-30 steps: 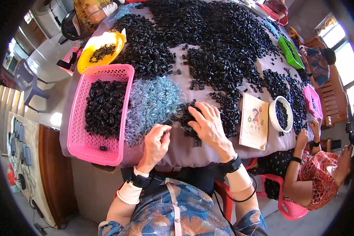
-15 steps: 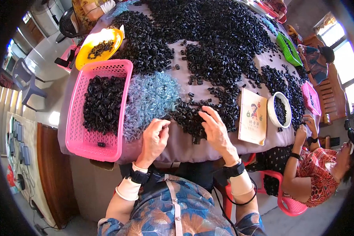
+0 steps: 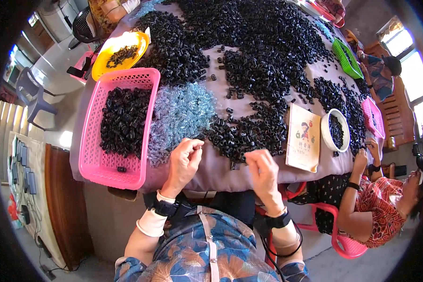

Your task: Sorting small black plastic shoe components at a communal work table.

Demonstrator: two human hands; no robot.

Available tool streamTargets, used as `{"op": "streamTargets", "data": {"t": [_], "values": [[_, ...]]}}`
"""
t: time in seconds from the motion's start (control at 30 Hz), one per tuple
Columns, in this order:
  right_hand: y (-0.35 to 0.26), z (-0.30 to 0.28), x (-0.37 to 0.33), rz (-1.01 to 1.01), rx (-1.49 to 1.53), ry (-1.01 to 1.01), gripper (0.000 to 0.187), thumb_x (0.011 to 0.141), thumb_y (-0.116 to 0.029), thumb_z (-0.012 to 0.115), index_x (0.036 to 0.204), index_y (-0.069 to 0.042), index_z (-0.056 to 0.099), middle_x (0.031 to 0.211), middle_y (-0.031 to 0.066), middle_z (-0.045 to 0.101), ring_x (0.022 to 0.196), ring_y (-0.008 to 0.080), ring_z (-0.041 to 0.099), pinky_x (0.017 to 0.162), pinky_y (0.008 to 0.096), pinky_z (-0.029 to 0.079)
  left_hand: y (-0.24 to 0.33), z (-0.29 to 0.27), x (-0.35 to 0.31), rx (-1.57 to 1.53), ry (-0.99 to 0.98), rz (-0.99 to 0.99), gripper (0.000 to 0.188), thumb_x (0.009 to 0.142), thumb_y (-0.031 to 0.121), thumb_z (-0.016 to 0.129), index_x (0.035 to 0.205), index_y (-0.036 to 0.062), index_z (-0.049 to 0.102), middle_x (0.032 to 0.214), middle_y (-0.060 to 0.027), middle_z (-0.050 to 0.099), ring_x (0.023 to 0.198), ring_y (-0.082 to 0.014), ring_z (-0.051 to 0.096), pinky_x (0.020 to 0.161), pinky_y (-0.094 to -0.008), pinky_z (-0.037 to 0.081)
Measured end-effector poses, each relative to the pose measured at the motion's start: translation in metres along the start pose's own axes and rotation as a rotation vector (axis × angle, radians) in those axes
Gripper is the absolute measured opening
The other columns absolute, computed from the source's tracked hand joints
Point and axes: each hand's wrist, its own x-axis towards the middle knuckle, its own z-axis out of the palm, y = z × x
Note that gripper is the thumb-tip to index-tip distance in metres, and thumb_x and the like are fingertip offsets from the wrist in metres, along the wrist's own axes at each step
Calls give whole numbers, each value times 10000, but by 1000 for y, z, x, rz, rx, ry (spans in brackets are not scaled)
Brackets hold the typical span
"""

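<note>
My left hand (image 3: 185, 160) is closed in a pinch just off the near edge of the pile of clear bluish plastic pieces (image 3: 183, 110). What its fingertips hold, if anything, is too small to make out. My right hand (image 3: 263, 175) is at the table's near edge, its fingers curled together and pointing toward the left hand. Anything in its grip is hidden. Small black plastic pieces (image 3: 242, 138) lie heaped just beyond both hands. Left of the clear pieces stands a pink basket (image 3: 88, 143) partly filled with the same black pieces (image 3: 123, 120).
A booklet (image 3: 303, 136) lies right of my hands, beside a white bowl (image 3: 347, 132) of black pieces. Farther off are a yellow plate (image 3: 103, 58), a green basket (image 3: 347, 58) and a pink basket (image 3: 372, 117). A person (image 3: 378, 211) works on the right.
My right hand has drawn back from the black pieces toward me, and its fingers have curled in. My left hand has shifted only slightly and stays pinched.
</note>
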Motion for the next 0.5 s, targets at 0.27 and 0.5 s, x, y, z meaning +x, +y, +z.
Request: {"op": "streamTargets", "data": {"t": [0.27,0.5], "values": [[-11,25,-21,-18,-225,-116,208,752,-27,655,952,-53,608,908,98,567,809,279,580,672,356,490,16,-6,-6,-441,-109,-346,183,882,25,578,1055,41,636,782,23,585,554,-11,474,440,-160,363],[-7,31,-19,-75,-242,-113,275,731,22,625,994,-53,612,938,92,574,823,274,580,680,349,494,19,12,-6,-616,-239,-418,198,896,34,557,1080,51,625,806,27,568,561,-11,483,438,-156,367]]}}
